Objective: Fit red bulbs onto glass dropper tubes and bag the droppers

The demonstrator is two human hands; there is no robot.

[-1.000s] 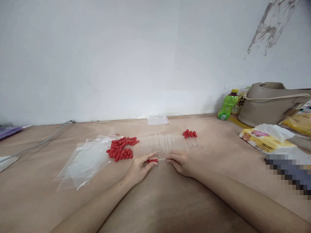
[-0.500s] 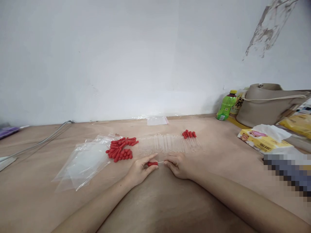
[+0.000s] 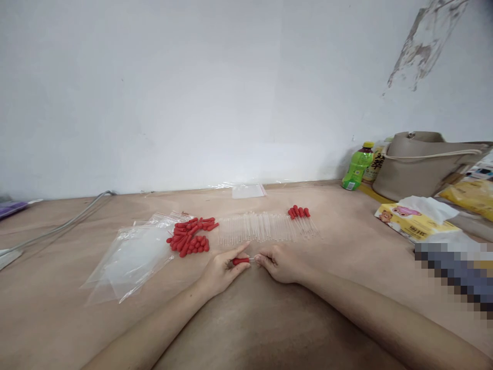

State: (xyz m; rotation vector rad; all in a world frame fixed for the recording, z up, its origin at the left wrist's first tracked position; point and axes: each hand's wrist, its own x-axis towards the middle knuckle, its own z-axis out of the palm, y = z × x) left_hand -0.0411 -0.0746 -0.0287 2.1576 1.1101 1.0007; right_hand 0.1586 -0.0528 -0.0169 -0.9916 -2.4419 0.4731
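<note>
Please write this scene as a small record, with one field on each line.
Left hand: holds a red bulb
Right hand: pinches a clear tube at the bulb's end; insertion depth unclear
Beyond hands: row of clear tubes
Row's right end: red-topped tubes
Row's left: loose red bulbs, beside plastic bags
Far right: green bottle, tissue box

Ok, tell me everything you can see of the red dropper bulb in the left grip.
The red dropper bulb is small, plain and rubbery-looking, rounded at its left end and longer than it is wide. It lies crosswise and roughly level in the view, pinched in the left grip, which partly covers it. At its right end is a thin clear tube held by the right grip; how far the tube goes in, if at all, is too small to tell.
</note>
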